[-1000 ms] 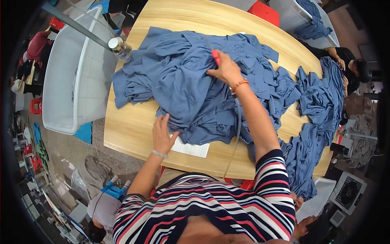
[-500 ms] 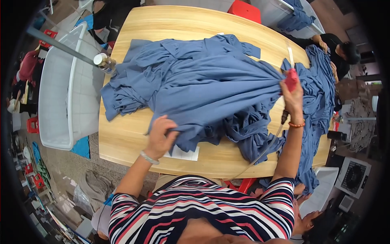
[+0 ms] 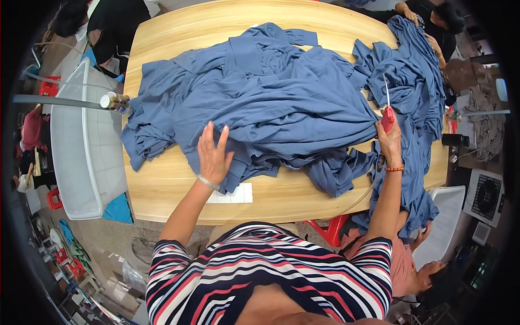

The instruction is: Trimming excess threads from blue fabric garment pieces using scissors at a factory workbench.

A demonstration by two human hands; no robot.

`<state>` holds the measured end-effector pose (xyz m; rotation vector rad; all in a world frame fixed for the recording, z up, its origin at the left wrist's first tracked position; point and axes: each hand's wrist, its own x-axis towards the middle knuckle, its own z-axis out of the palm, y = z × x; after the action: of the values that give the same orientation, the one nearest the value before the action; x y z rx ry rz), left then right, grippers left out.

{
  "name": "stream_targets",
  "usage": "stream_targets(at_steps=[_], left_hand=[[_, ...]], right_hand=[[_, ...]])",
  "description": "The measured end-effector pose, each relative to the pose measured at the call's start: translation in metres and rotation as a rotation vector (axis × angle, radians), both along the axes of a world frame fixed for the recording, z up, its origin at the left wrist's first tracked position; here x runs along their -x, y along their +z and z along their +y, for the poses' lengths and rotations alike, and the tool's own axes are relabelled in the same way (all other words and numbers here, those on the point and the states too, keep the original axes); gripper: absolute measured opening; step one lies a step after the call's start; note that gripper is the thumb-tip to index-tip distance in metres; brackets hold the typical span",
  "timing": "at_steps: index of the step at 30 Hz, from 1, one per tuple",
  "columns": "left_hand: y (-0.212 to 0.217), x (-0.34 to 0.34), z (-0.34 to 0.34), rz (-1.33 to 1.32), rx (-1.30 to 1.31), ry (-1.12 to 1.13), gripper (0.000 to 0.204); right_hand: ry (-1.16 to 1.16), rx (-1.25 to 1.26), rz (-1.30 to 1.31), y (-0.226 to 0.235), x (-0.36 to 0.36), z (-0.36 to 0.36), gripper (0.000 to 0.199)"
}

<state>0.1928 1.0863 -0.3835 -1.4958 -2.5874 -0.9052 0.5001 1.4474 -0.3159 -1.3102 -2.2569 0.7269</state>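
A blue garment (image 3: 260,103) with gathers and folds is spread over the wooden table (image 3: 179,197). My left hand (image 3: 214,157) lies flat on its near left part, fingers stretched and a little apart. At the garment's right end my right hand (image 3: 389,142) is closed around a red-handled tool (image 3: 388,119). A thin pale blade or rod sticks out of the tool, pointing away from me, and a cord runs down beside my wrist. The same hand seems to hold the garment's edge, with folds fanning out from it; the fingertips are partly hidden.
More blue cloth (image 3: 414,130) covers the right side, where another person's hands (image 3: 433,43) touch it. A jar (image 3: 115,102) stands at the left edge beside a white tub (image 3: 78,162). White paper (image 3: 238,195) lies near the front edge. A person in pink (image 3: 392,254) is at lower right.
My left hand has moved from hovering curled at the near edge to lying flat on the cloth. The garment now lies slacker and more crumpled. My view has shifted slightly.
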Motion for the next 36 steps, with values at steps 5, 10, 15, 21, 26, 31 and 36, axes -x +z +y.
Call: stream_targets(at_steps=[5,10,15,21,26,31,36], left_hand=[[-0.022,0.041,0.011,0.121,0.144,-0.113,0.033],[0.040,0.103,0.006,-0.090,-0.168,-0.028,0.016],[0.085,0.133,0.044,0.188,-0.288,0.291,0.022],[0.033,0.061,0.060,-1.600,-0.393,0.070,0.036],[0.023,0.042,0.095,-2.021,-0.784,0.089,0.028],[-0.006,0.033,0.120,-2.106,-0.812,0.241,0.022],[-0.045,0.035,0.122,-1.841,-0.719,0.494,0.025]], right_hand=[[0.029,0.022,0.105,0.004,0.009,0.013,0.040],[0.056,0.040,0.208,0.003,0.037,0.029,0.040],[0.136,-0.035,0.104,-0.020,0.083,0.024,0.043],[0.266,-0.002,0.041,-0.026,0.094,-0.019,0.039],[0.386,0.233,-0.140,0.007,0.088,-0.063,0.040],[0.601,0.246,-0.379,0.042,0.104,-0.102,0.040],[0.715,0.211,-0.500,0.047,0.129,-0.122,0.038]])
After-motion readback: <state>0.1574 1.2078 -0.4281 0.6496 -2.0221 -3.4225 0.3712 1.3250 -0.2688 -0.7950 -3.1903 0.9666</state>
